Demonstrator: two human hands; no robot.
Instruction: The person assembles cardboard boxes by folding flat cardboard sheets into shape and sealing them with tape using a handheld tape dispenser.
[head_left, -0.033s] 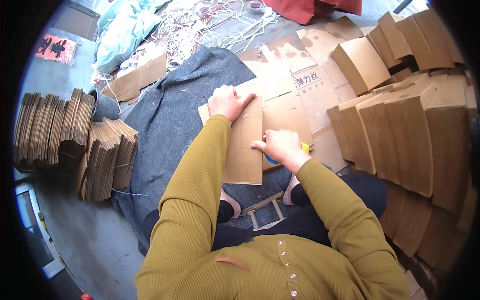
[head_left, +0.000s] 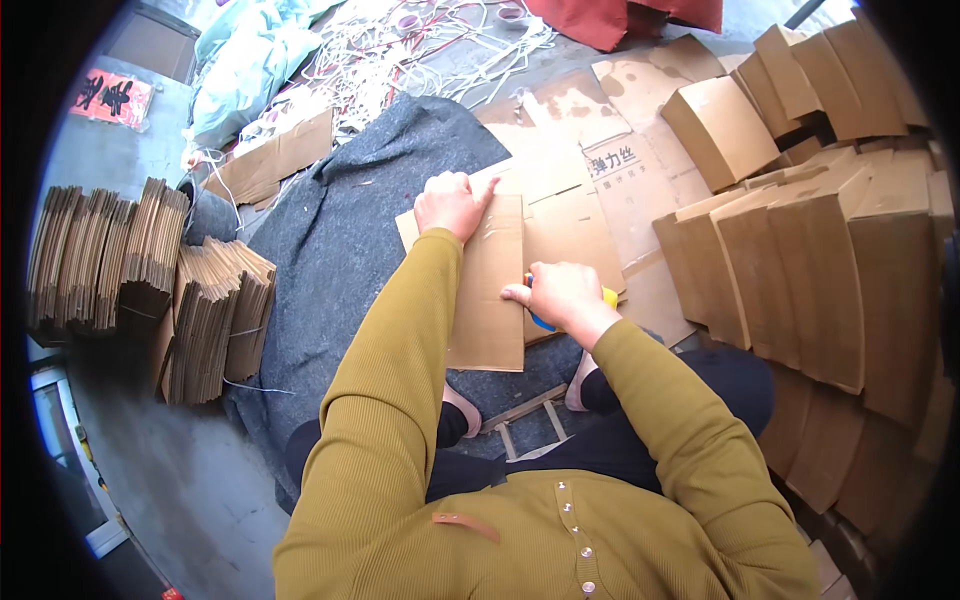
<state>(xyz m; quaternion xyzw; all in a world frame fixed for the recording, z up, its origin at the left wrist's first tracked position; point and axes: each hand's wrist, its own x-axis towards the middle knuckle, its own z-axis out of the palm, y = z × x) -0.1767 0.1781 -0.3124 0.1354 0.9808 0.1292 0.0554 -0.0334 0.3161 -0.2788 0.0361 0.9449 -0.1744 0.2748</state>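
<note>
A flat brown cardboard piece lies lengthwise in front of me, on top of other flattened cardboard. My left hand is at its far left corner, fingers bent around the edge and thumb pointing out to the right. What the fingertips do beneath is hidden. Beside the piece's right edge, my right hand is closed around a small tool with yellow and blue parts. The hand covers most of this tool, so I cannot make out its kind.
Tied stacks of flattened cardboard stand at the left. Cardboard boxes crowd the right side. A dark grey blanket lies underneath. Tangled white strapping is at the back, near a pale blue plastic bag and red cloth.
My left thumb has shifted a little leftward at the far edge of the cardboard piece. My right hand stays in place with the tool.
</note>
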